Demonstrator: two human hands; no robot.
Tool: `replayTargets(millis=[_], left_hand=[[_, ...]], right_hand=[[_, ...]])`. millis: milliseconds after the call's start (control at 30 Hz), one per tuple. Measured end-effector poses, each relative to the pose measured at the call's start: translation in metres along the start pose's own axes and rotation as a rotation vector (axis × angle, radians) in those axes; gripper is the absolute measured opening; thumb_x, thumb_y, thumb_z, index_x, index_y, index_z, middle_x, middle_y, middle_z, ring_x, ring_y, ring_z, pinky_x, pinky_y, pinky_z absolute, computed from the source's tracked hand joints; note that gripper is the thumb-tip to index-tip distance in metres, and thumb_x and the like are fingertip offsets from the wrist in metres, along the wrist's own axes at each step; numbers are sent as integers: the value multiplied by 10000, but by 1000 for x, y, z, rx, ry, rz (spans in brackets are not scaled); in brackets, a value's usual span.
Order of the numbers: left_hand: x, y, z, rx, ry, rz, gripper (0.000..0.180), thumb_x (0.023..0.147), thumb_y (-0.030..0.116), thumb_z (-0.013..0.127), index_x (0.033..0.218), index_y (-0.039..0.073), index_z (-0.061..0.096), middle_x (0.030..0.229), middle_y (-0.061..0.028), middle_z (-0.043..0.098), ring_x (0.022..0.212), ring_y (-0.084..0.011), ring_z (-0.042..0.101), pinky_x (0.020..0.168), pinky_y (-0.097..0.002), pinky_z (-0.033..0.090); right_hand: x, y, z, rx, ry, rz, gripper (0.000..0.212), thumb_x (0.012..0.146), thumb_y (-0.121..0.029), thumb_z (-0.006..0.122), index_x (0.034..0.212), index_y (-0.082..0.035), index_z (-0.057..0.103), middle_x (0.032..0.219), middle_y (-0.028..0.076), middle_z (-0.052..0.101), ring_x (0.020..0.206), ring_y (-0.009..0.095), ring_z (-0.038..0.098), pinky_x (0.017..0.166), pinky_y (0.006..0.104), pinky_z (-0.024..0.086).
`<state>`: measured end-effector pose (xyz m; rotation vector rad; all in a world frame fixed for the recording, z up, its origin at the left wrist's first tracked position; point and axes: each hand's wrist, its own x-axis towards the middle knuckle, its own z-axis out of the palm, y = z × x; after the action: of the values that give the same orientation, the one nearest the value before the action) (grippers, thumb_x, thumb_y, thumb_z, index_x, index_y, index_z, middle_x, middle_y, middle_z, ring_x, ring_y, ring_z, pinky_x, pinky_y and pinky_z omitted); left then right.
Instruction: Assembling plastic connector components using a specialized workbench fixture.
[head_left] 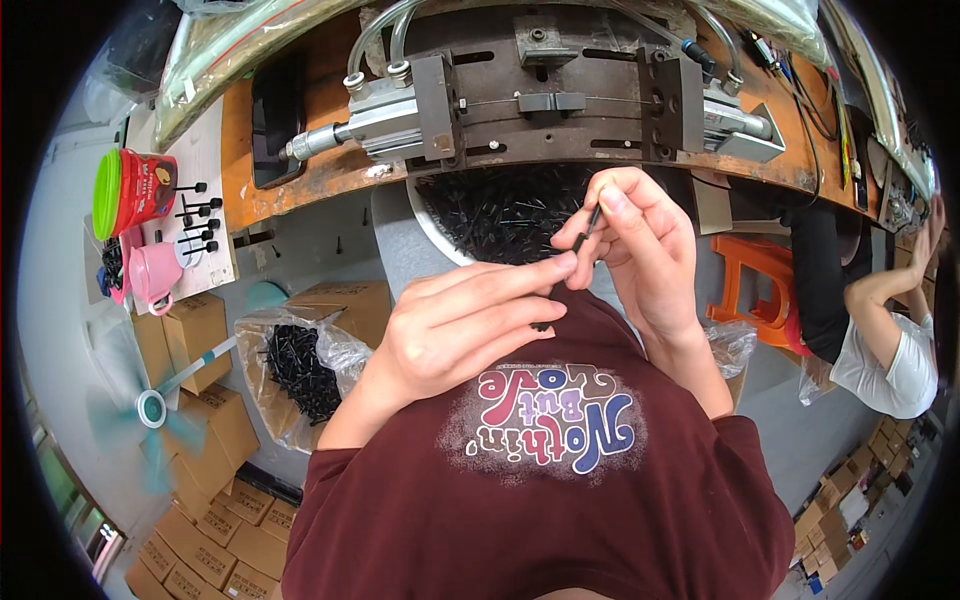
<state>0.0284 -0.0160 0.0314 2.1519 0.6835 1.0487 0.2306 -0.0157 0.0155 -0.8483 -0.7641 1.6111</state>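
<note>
In front of my chest, my right hand (650, 240) pinches a thin black stick-like part (594, 217) between thumb and fingertips. My left hand (450, 325) is closed at the lower end of the same part, its index fingertip by a small black collar there. More black bits (542, 326) show under the left hand's lower fingers; their shape is mostly hidden. Just beyond both hands lies a round white-rimmed tub (428, 222) full of similar small black parts (510, 205).
A metal fixture (540, 130) with two air cylinders is mounted on the wooden bench (240, 170). Left are a phone (277, 120), a red tub (148, 188), a pink cup (155, 272) and a bag of black parts (300, 370). An orange stool (745, 285) and another person (890, 350) are right.
</note>
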Motion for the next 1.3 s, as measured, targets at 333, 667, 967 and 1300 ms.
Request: replayTargets(millis=[333,667,967,1300], left_hand=[[5,1,3,49,-38,58,277,624,50,792,871,-59,730,1097,-194,698,802,-245,721,689,-306,592],[7,2,5,41,3,31,273,635,37,796,884,-54,731,1085,-197,701,774,-243,718,668,-308,586],[7,2,4,38,-3,19,274,644,24,794,901,-46,732,1085,-187,703,761,-239,714,657,-306,578],[16,-5,11,125,34,32,298,631,4,800,914,-48,721,1103,-168,700,771,-238,703,655,-304,568]], right_hand=[[1,-2,-6,-9,-7,-56,195,1040,-172,451,1020,2,535,848,202,685,574,156,650,543,268,553],[-4,-4,-1,-115,-29,-120,187,1036,-148,463,1033,25,535,858,194,689,599,137,656,558,259,554],[-4,-5,0,-140,-49,-131,188,1036,-144,464,1046,30,533,861,177,688,622,132,662,567,261,561],[-2,-3,-10,-67,-31,107,136,982,-132,587,1019,-7,627,773,44,663,619,90,613,548,217,476]])
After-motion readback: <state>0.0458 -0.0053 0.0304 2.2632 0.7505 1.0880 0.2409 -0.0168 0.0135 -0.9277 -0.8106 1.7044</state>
